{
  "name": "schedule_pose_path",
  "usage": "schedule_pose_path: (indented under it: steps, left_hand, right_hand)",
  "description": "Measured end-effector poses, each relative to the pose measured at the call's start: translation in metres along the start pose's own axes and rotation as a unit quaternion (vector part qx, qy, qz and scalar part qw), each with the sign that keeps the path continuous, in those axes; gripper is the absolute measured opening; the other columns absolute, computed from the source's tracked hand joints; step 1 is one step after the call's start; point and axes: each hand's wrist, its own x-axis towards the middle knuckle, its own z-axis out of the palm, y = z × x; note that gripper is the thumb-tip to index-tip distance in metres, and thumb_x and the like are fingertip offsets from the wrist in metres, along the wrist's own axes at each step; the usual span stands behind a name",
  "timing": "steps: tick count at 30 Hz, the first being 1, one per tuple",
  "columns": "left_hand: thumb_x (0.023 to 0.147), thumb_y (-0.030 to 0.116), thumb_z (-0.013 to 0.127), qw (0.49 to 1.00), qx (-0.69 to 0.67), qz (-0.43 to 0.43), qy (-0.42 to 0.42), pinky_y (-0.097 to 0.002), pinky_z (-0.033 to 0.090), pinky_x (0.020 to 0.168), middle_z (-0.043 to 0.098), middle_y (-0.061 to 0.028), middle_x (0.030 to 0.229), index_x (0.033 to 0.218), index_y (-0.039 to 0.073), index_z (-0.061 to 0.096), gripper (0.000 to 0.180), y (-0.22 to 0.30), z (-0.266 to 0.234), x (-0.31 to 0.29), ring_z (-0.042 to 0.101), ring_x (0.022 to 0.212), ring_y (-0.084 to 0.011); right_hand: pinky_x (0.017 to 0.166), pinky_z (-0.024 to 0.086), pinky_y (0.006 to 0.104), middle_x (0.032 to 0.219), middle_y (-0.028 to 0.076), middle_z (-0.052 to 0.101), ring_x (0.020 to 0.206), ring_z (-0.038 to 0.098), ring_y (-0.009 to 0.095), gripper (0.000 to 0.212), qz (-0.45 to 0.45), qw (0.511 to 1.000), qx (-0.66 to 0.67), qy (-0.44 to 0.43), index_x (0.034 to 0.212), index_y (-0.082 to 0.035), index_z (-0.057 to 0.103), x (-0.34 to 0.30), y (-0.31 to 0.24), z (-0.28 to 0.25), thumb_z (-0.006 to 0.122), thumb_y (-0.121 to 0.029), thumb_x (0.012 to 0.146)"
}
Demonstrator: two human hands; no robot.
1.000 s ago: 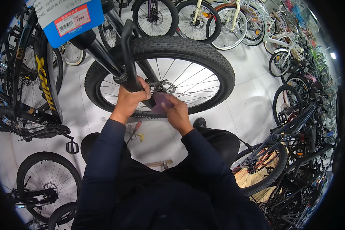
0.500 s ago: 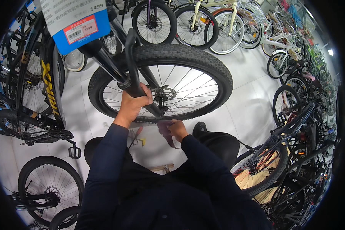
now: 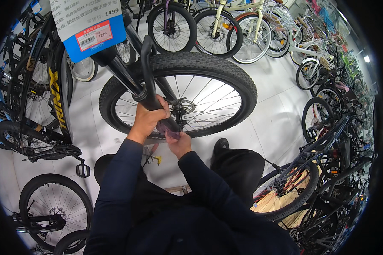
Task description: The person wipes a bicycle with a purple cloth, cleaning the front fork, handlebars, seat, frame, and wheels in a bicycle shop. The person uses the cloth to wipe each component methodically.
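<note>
My left hand (image 3: 148, 119) is wrapped round the lower leg of a black suspension fork (image 3: 147, 101). Just below it, my right hand (image 3: 181, 143) presses a purplish cloth (image 3: 169, 128) against the bottom end of that same leg. Most of the cloth is covered by my fingers. The front wheel (image 3: 238, 80), with a knobby black tire, spokes and a disc rotor (image 3: 185, 108) at its hub, stands in the fork behind my hands. A blue-and-white price tag (image 3: 89, 32) hangs over the upper fork.
Tools, one yellow (image 3: 158, 160) and one with a red handle (image 3: 154, 147), lie on the floor between my legs. A black bicycle with yellow lettering (image 3: 57, 97) stands at left. Parked bicycles line the back (image 3: 217, 32) and right (image 3: 285, 187).
My right hand has moved left and brought the cloth from below the tire onto the fork leg's end. My left hand keeps its grip. The wheel and tag have shifted slightly.
</note>
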Motion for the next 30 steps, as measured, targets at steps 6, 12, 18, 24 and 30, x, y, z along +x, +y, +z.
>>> schedule_pose_path:
  steps: [6, 12, 18, 24, 30]
  left_hand:
    - [0.067, -0.009, 0.068, 1.000, 0.004, 0.015, -0.020, -0.0349, 0.050, 0.076, 0.063, -0.0079, 0.081, 0.090, 0.005, 0.057, 0.028, -0.002, -0.001, 0.000, 0.062, 0.079, -0.0205]
    - [0.068, -0.008, 0.067, 1.000, -0.001, 0.021, -0.016, -0.0335, 0.049, 0.075, 0.062, -0.0083, 0.080, 0.090, 0.005, 0.057, 0.027, -0.002, 0.000, 0.001, 0.061, 0.078, -0.0202]
    - [0.067, -0.007, 0.066, 1.000, -0.018, 0.005, 0.005, -0.0342, 0.050, 0.076, 0.061, -0.0079, 0.080, 0.089, 0.005, 0.057, 0.027, -0.005, -0.001, 0.000, 0.061, 0.078, -0.0203]
    - [0.067, -0.008, 0.065, 1.000, -0.012, 0.011, -0.013, -0.0369, 0.052, 0.081, 0.061, -0.0069, 0.078, 0.089, 0.004, 0.057, 0.027, -0.004, -0.004, 0.000, 0.062, 0.080, -0.0218]
    - [0.067, -0.008, 0.065, 1.000, -0.024, 0.011, -0.004, -0.0369, 0.052, 0.080, 0.061, -0.0081, 0.077, 0.088, 0.004, 0.057, 0.026, -0.002, -0.001, -0.001, 0.062, 0.079, -0.0219]
  right_hand:
    - [0.083, 0.058, 0.0427, 0.110, 0.013, 0.069, 0.091, 0.068, 0.026, 0.028, -0.102, 0.978, -0.183, 0.019, 0.118, -0.001, 0.060, 0.000, -0.028, -0.007, 0.039, -0.006, 0.101]
    - [0.072, 0.055, 0.0382, 0.091, 0.012, 0.071, 0.076, 0.069, 0.029, 0.017, -0.359, 0.693, -0.623, 0.056, 0.103, 0.001, 0.067, -0.032, -0.038, 0.018, 0.054, -0.005, 0.094]
    - [0.070, 0.054, 0.0390, 0.090, 0.014, 0.072, 0.075, 0.069, 0.025, 0.015, -0.611, 0.375, -0.678, -0.160, 0.106, -0.001, 0.069, -0.077, -0.035, 0.085, 0.063, -0.007, 0.094]
    - [0.070, 0.053, 0.0297, 0.089, 0.009, 0.074, 0.079, 0.067, 0.014, 0.017, -0.383, 0.705, -0.578, -0.149, 0.110, 0.000, 0.070, -0.117, -0.074, 0.137, 0.059, -0.006, 0.099]
    - [0.080, 0.057, 0.0430, 0.097, 0.019, 0.076, 0.088, 0.074, 0.037, 0.021, -0.527, 0.484, -0.696, 0.057, 0.108, -0.002, 0.073, -0.124, -0.093, 0.123, 0.058, -0.009, 0.095]
